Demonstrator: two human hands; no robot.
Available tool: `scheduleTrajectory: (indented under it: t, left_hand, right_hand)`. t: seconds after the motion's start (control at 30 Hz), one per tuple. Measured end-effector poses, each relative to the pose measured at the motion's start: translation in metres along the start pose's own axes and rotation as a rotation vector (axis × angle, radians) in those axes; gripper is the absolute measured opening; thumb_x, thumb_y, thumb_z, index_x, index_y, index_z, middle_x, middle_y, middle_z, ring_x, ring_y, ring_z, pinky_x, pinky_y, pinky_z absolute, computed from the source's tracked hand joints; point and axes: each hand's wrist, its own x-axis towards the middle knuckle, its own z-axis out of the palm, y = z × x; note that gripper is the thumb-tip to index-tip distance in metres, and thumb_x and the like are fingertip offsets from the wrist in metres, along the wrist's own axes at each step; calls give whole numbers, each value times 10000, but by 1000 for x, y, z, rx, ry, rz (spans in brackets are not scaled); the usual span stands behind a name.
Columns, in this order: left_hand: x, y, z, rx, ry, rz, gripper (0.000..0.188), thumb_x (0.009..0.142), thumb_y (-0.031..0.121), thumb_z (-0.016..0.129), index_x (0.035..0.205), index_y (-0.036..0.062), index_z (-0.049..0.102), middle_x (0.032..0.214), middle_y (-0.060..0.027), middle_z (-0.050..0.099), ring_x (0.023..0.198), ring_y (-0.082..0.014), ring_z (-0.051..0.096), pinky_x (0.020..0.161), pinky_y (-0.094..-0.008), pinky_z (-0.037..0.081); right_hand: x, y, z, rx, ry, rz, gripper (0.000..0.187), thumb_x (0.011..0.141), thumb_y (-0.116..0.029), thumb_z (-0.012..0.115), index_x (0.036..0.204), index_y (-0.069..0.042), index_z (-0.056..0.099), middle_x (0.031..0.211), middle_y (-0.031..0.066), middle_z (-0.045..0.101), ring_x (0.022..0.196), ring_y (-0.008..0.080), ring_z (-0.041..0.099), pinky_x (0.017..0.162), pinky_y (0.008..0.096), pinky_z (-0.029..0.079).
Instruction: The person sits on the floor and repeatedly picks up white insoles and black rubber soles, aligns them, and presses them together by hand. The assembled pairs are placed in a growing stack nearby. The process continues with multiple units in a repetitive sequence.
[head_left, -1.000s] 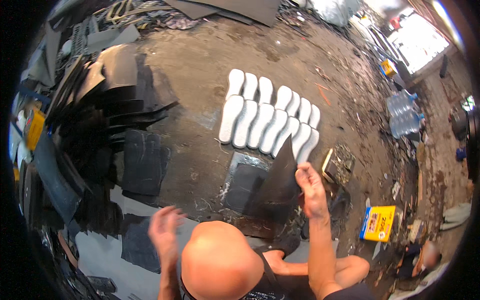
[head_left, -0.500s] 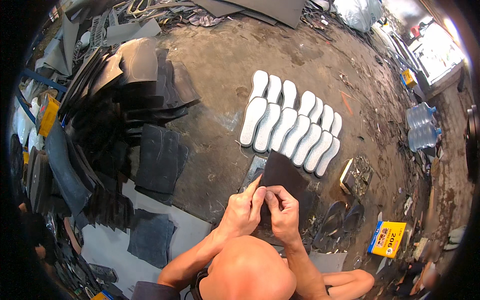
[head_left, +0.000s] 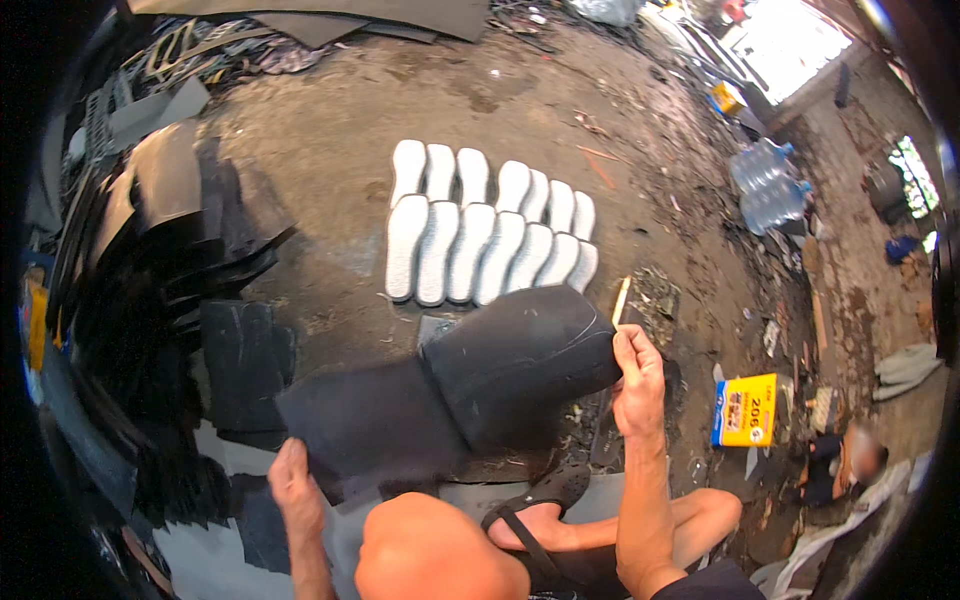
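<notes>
Two dark sheets spread out between my hands, meeting along a crease or overlap in the middle; I cannot tell whether they are joined. My left hand pinches the outer edge of the plain left sheet. With thumb and fingers, my right hand grips the far corner of the right sheet, which carries faint pale curved lines. Just beyond, white-topped shoe soles lie in two rows on the ground. The sheets hide part of a small flat grey piece.
Stacks of dark sheets stand at my left. A yellow box sits to the right, with large clear water bottles farther off. Scraps heap up at the far left. A person is at the lower right.
My hands, close together before on one dark piece, have moved wide apart, opening out two dark sheets between them. The view has shifted to the right.
</notes>
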Motion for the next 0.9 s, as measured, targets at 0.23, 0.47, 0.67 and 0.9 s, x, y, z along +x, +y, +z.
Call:
scheduleTrajectory:
  t: [0.23, 0.47, 0.67, 0.9]
  left_hand:
    - [-35, -30, -86, 189, 17, -41, 348, 1206, 275, 532, 930, 78, 454, 885, 52, 387, 835, -89, 373, 725, -286, 340]
    - [-85, -89, -179, 916, 377, -318, 410, 1193, 204, 537, 1536, -6, 616, 1075, -160, 619, 1054, -268, 610, 951, -416, 512]
    - [-80, -116, -180, 1112, 445, 294, 312, 1157, 164, 580, 1413, 27, 696, 1212, -204, 677, 1173, -362, 641, 996, -469, 521]
    - [-11, -118, -21, 786, 396, 543, 476, 1028, 220, 732, 1431, -14, 639, 1296, -229, 650, 1244, -393, 604, 1059, -483, 495]
  right_hand:
    - [-4, -34, -36, -273, 208, -117, 155, 1154, -212, 649, 1173, -78, 726, 988, -88, 594, 923, 32, 511, 877, 204, 418]
    - [-37, -60, -46, -578, 249, -188, 205, 1157, -212, 644, 1248, -47, 723, 951, -89, 575, 843, 33, 458, 750, 231, 410]
    - [-84, 43, 75, -767, -41, -203, 238, 1076, -189, 742, 1264, -44, 755, 960, 61, 700, 867, 154, 693, 754, 335, 564]
    - [-91, 193, 93, -615, -92, 83, 290, 1094, -293, 690, 1173, -31, 785, 995, 166, 774, 877, 305, 773, 810, 433, 601]
